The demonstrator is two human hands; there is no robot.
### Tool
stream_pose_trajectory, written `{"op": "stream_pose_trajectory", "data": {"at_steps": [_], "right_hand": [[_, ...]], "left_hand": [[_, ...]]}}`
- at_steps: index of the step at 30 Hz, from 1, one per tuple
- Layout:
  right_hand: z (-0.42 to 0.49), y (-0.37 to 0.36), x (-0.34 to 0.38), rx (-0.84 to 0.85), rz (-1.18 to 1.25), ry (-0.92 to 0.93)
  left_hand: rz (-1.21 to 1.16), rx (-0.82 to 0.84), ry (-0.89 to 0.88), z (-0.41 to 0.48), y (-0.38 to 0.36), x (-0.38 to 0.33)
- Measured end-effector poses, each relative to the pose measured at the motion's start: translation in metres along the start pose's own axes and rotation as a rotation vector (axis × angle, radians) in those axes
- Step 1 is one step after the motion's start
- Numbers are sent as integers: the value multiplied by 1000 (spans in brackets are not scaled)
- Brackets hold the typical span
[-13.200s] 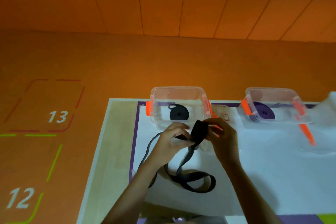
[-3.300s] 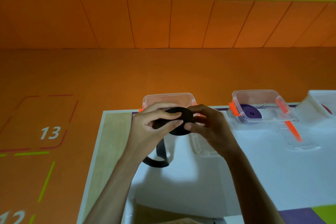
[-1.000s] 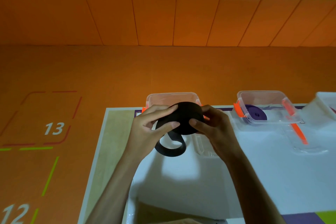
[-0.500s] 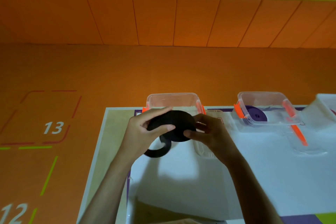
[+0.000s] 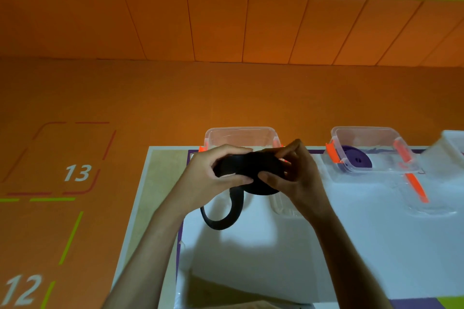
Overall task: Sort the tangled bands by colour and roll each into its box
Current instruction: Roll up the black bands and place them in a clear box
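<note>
I am seeing my left hand (image 5: 203, 178) and right hand (image 5: 298, 178) both pinching the black rolled band (image 5: 253, 170), which is hiding most of the clear plastic box (image 5: 241, 135) behind; its tail is hanging below.

- Both hands, the left hand (image 5: 206, 180) and the right hand (image 5: 298, 178), hold the rolled black band (image 5: 251, 170) above the table (image 5: 376, 246), blocking the near approach to the clear box (image 5: 241, 130) at its far edge.
- The band's loose loop (image 5: 226, 218) hangs below the left hand.
- A clear lid (image 5: 281, 208) lies flat under the right hand.
- The second box (image 5: 364, 130), holding a purple roll (image 5: 356, 160), stands open-topped further right on the far edge, well apart from the hands.
- Its orange-clipped lid (image 5: 426, 206) lies just before it; a white box (image 5: 449, 150) stands beside it.
- The table's middle and near right part lie bare.
</note>
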State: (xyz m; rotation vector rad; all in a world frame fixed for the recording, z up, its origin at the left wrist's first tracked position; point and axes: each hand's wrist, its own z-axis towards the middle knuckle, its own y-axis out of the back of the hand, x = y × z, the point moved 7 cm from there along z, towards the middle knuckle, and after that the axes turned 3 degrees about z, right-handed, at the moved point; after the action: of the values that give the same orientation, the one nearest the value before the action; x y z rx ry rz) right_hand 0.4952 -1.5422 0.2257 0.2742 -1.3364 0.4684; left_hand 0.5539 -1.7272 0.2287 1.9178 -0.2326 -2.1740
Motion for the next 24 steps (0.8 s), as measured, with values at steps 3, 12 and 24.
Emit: {"op": "stream_pose_trajectory", "data": {"at_steps": [3,12,24], "right_hand": [[1,3,12,-27,-179,91],[0,12,11,-167,-266,123],[-6,41,14,-250,-229,165]], "left_hand": [[-2,27,-14,1,-9,3],[27,-292,436,-47,-2,122],[-402,-219,587,-61,-39,169]]}}
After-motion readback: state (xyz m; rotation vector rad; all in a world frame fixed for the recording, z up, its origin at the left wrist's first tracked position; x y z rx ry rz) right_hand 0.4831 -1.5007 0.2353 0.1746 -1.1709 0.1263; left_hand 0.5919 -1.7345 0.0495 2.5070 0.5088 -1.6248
